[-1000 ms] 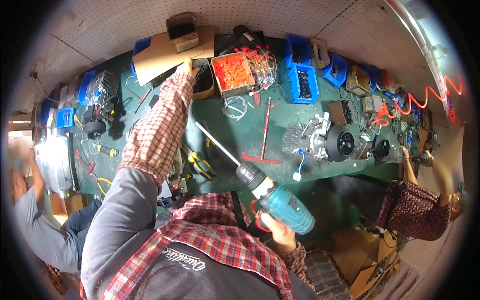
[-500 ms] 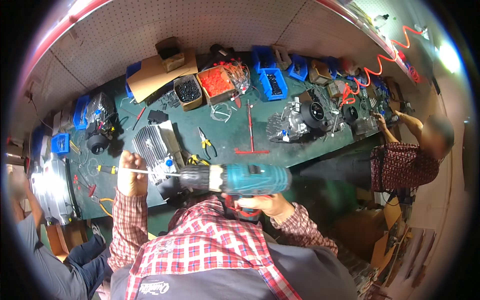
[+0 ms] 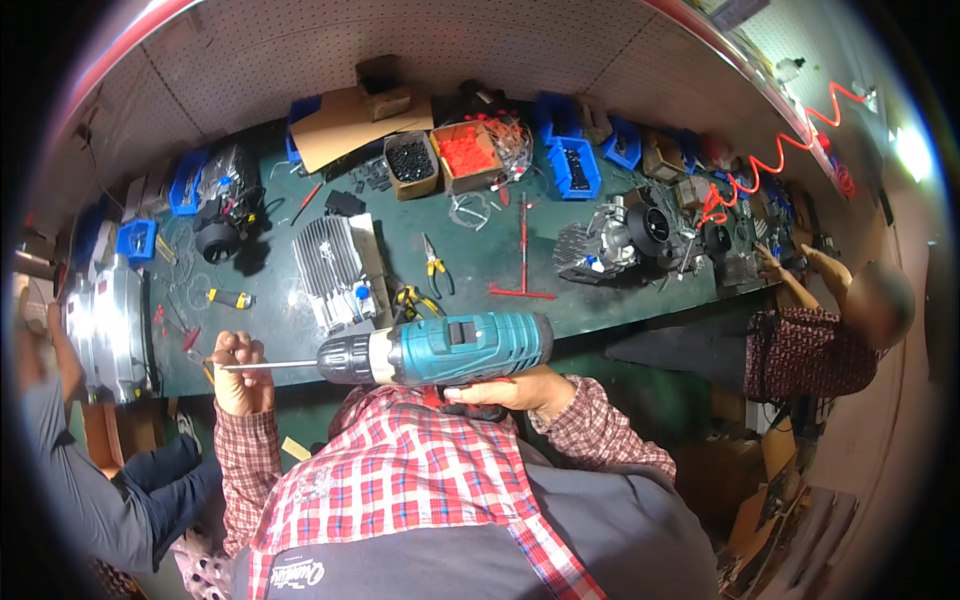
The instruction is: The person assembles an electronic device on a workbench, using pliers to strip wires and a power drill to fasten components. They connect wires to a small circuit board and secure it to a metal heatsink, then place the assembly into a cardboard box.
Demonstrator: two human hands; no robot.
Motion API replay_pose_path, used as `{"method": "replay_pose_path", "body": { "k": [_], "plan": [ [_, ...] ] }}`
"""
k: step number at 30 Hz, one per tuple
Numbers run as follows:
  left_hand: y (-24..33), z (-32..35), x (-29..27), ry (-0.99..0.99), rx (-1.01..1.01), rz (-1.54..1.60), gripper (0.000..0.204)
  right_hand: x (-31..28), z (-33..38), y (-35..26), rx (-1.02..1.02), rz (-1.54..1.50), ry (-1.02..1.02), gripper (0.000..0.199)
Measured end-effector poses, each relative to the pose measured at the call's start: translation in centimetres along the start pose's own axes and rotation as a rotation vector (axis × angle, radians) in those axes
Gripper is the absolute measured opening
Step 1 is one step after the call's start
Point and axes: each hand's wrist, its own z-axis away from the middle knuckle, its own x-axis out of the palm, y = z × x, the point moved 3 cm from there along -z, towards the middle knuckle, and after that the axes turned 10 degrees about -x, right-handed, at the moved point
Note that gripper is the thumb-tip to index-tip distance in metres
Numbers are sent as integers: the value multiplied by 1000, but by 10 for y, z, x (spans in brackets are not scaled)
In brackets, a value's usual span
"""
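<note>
Drill (image 3: 470, 345), teal and black, sits roughly level in front of your chest, its long axis running across you from right to left. Its thin bit (image 3: 290, 364) points out to your left, and the tip reaches your left hand (image 3: 243, 382), which is the nearer one to that end. The fingers there are curled in and close together at the tip; whether they pinch the bit or something small on its end, I cannot tell. Your right hand (image 3: 522, 393) is under the body, wrapped around the grip, most of which is hidden.

Beyond the drill, a finned metal housing (image 3: 325, 265) lies on the green bench (image 3: 478, 262), with yellow-handled pliers (image 3: 436, 280) to its right and a red T-shaped tool (image 3: 523, 245) farther right, crossbar toward you.

Along the back you have two open cardboard boxes side by side: the black-parts box (image 3: 413, 188), filled with small dark pieces, and the red-parts box (image 3: 473, 183), heaped with orange-red ones. Right of them, a blue bin (image 3: 581, 191) holds dark small parts. Over to your left stands a smaller blue tray (image 3: 128, 246); its contents are too small to make out.
</note>
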Motion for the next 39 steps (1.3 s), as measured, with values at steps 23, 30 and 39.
{"method": "replay_pose_path", "body": {
  "k": [23, 30, 39],
  "plan": [
    [-37, -4, 16, 193, -4, -1404, 10, -44, 9, -57, 176, 350, 117, 34],
    [-113, -32, -31, 306, 342, -1580, 31, -34, -10, -45, 242, 475, 361, 26],
    [-138, -26, -65, 512, 211, -1722, 39, -16, -55, -39, 260, 674, 119, 15]
  ]
}}
